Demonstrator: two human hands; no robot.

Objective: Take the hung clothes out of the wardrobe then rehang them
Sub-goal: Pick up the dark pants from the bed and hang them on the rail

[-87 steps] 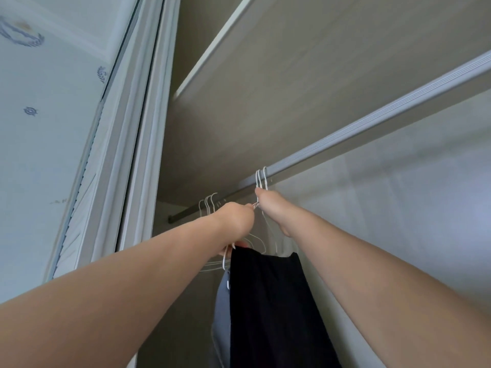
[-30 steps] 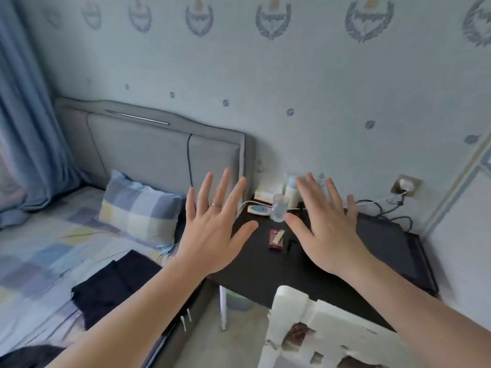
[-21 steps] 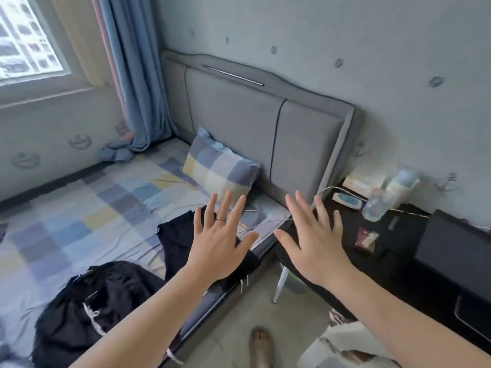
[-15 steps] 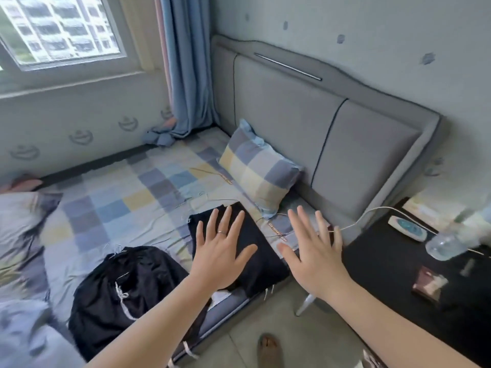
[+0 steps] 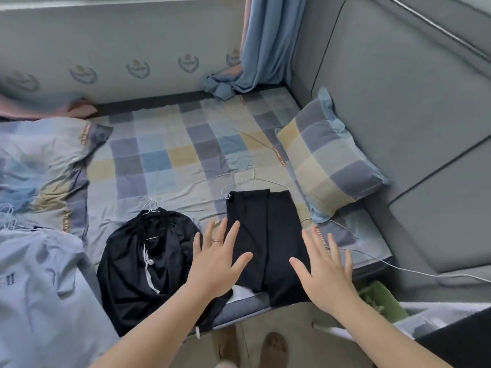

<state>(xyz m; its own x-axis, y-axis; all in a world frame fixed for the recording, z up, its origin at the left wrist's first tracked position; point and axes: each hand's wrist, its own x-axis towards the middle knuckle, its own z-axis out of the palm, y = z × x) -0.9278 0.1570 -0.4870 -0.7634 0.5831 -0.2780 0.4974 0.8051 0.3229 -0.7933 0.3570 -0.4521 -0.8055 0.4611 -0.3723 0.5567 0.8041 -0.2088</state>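
Folded black trousers (image 5: pixel 261 235) on a wire hanger (image 5: pixel 252 179) lie on the near edge of the bed (image 5: pixel 172 158). To their left sits a crumpled black garment (image 5: pixel 143 264) with a white drawstring and wire hangers at its top. A pale blue garment (image 5: pixel 39 288) lies at the far left. My left hand (image 5: pixel 216 258) hovers with spread fingers over the trousers' left side. My right hand (image 5: pixel 326 269) is spread just right of the trousers. Both hands hold nothing.
A checked pillow (image 5: pixel 326 160) leans on the grey padded headboard (image 5: pixel 398 88). A crumpled duvet (image 5: pixel 39 166) is at the left, a blue curtain (image 5: pixel 260 43) at the back. A white cable (image 5: pixel 398 269) runs along the bed's right edge. A green bin (image 5: pixel 380 298) stands by the bed.
I let go of the hangers at the wardrobe rail and turned left and down to the bed. Both hands stay spread and now hover by the black trousers.
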